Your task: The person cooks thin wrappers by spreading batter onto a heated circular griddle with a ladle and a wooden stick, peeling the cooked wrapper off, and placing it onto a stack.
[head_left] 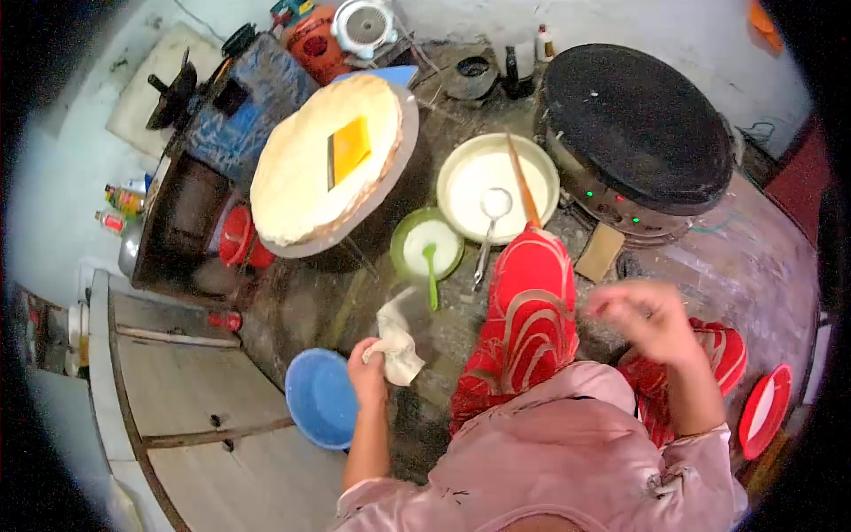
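Head view: blue basin point(323, 401) sits near left hand point(368, 365) holding cloth point(399, 356).

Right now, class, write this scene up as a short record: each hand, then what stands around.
left hand: fingers closed on a pale cloth
right hand: raised, blurred; no held thing shows
stack: pale, round; yellow scraper on top
cream bowl: white liquid; ladle handle over the rim
green bowl: green spoon in it
griddle: black top, red and green lights lit
blue basin: near the left forearm
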Demonstrator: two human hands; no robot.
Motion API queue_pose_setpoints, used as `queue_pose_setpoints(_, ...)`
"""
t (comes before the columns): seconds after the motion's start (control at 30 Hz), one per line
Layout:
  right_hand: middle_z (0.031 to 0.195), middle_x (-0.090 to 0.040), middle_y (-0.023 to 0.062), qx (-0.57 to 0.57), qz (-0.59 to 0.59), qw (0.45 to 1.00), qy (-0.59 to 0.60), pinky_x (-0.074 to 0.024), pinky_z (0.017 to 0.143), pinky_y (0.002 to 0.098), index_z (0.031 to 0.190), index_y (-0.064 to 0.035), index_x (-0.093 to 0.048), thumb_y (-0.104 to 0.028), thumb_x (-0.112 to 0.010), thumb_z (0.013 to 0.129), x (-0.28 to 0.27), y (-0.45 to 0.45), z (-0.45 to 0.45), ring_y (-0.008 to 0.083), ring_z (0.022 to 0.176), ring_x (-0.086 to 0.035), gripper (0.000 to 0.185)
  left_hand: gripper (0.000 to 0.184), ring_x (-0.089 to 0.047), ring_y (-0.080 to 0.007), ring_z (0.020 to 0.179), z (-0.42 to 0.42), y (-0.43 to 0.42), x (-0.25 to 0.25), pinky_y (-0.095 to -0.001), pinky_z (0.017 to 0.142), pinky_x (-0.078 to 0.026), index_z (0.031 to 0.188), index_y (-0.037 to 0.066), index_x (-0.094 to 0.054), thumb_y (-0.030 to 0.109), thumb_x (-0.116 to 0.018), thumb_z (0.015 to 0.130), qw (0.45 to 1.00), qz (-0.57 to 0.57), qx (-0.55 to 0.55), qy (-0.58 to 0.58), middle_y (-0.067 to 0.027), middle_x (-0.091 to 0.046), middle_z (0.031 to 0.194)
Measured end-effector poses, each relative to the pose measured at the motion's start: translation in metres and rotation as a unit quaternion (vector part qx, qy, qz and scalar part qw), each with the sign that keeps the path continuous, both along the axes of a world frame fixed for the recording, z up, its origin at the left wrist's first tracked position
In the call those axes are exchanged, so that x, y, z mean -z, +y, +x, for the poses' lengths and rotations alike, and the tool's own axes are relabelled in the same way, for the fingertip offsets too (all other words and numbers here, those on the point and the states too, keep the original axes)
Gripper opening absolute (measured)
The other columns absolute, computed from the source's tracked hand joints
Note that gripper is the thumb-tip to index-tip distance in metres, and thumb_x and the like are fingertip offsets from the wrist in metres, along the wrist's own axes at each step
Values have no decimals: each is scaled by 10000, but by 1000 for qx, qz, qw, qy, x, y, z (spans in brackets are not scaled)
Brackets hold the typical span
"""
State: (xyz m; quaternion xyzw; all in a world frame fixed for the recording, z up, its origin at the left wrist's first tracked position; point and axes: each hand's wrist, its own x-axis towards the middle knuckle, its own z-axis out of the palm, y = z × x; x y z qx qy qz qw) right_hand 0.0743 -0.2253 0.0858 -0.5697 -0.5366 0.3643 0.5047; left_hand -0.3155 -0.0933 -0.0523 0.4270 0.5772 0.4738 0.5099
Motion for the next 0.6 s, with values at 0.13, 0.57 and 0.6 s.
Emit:
queue_pose_setpoints(0.13, 856, -650, 39, 79, -69, 992, 66, -472, 718, 263, 1000, -5, -631, -107, -525, 888, 54, 29, 44, 105, 793, -584, 185, 233, -569, -284, 847, -60, 9, 132, -363, 777, -445, 940, 5, -598, 71, -575, 718, 915, 68, 21, 397, -155, -593, 905)
queue_pose_setpoints(0.57, 1199, -498, 217, 124, -385, 911, -83, -409, 917, 363, 1299, 13, -339, -496, -605, 772, 287, 156, 67, 287, 1104, -505, 779, 506, -432, -381, 1120, -67, 9, 336, -472, 881, -401, 1130, 44, -557, 284, -697, 706, 912, -88, 192, 352, -217, -428, 1249)
queue_pose_setpoints(0.6, 1265, -433, 257, 136, -386, 912, -22, -383, 954, 370, 1320, 41, -275, -564, -615, 736, 290, 167, 58, 314, 1158, -461, 906, 479, -458, -380, 1097, -59, 18, 328, -458, 858, -427, 1115, 39, -563, 260, -699, 711, 933, -108, 212, 270, -216, -445, 1231)
